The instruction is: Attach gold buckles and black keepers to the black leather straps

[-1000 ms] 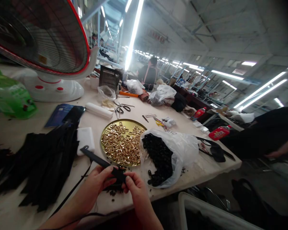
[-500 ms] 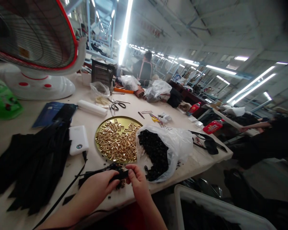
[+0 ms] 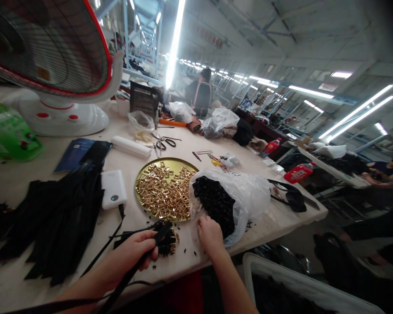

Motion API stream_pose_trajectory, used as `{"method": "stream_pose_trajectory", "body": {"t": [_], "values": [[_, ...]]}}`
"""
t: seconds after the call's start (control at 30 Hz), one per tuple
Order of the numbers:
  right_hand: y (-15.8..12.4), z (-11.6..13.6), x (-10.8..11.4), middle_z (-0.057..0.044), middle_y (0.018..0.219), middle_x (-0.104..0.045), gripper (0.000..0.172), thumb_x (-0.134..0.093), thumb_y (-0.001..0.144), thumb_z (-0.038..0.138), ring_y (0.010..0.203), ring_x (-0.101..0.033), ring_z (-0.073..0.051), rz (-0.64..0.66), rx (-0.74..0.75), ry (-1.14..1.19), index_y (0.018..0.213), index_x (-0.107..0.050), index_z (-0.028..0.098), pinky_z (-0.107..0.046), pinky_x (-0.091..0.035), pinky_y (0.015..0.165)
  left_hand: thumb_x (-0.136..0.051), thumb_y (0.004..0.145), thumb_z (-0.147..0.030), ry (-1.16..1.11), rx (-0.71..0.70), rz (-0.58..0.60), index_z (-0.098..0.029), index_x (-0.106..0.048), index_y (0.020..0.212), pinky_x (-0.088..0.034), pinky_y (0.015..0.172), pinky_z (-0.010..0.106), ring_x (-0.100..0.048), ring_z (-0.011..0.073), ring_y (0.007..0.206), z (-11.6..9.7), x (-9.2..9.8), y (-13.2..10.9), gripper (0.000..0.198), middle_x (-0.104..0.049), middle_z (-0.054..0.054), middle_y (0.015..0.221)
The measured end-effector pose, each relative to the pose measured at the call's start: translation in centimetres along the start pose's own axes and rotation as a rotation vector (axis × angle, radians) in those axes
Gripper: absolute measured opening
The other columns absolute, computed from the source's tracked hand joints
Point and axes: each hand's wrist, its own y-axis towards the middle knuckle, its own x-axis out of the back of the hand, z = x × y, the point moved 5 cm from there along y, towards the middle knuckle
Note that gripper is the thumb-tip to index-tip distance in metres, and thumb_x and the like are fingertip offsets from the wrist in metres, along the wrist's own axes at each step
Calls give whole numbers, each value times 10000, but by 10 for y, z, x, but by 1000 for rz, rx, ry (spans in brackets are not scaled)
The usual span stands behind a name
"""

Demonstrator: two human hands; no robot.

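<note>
My left hand [image 3: 140, 249] is closed around a black strap [image 3: 135, 267] near the table's front edge, its end over a small heap of strap pieces with gold buckles [image 3: 169, 244]. My right hand [image 3: 210, 233] reaches into the mouth of a white plastic bag [image 3: 248, 198] full of small black parts [image 3: 216, 203]; its fingers are curled down among them and mostly hidden. A round gold tray [image 3: 176, 163] heaped with gold buckles [image 3: 163, 192] lies just beyond both hands.
A pile of black straps [image 3: 59, 218] lies left, with a white power bank [image 3: 113, 189] and cable. A fan [image 3: 49, 56], green bag [image 3: 9, 135], scissors [image 3: 165, 141] and bags sit farther back. A seated person [image 3: 201, 93] is at the far end. A white bin [image 3: 297, 292] stands below the table edge.
My right hand has let go of the strap end and moved right to the bag of black parts. My left hand keeps hold of the strap.
</note>
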Motion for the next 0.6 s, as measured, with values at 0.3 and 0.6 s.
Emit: {"method": "stream_pose_trajectory", "body": {"t": [0.3,0.6], "values": [[-11,-16,5,-116,775,-636,55,-564,742,149,770,-577,-255,-2,6,-14,739,-619,151,-319,-353,641,-569,731,-363,-7,-294,-314,-194,-608,903,-456,669,233,-601,154,748,-31,47,-4,245,-666,-12,803],[-14,-10,16,-52,848,-601,192,-454,831,272,715,-575,-155,-155,-110,788,943,-558,156,-276,-442,657,-605,725,-222,-430,-412,-508,-219,-593,776,-538,724,263,-638,158,862,-49,57,-20,53,-712,-25,864]]}}
